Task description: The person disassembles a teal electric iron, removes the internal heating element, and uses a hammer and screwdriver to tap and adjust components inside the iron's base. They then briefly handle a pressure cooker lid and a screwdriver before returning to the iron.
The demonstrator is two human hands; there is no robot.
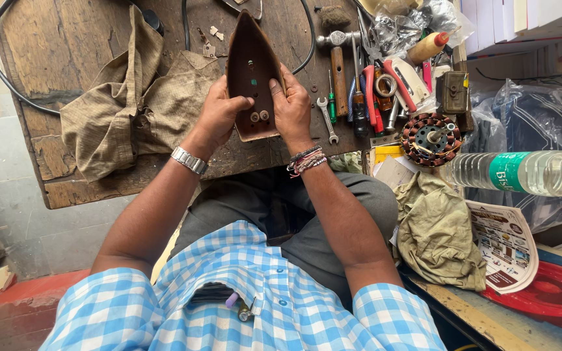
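A brown, rusty iron base plate, pointed end away from me, is held up over the wooden workbench. My left hand grips its left edge, thumb on the inner face near two round terminals. My right hand grips the right edge, thumb pressed on the inner face. A metal watch is on my left wrist, and thread bands are on my right wrist.
A khaki cloth lies left of the plate. Right of it are a hammer, a spanner, screwdrivers and pliers, a copper-wound motor stator and a lying plastic bottle. A black cable loops across the bench.
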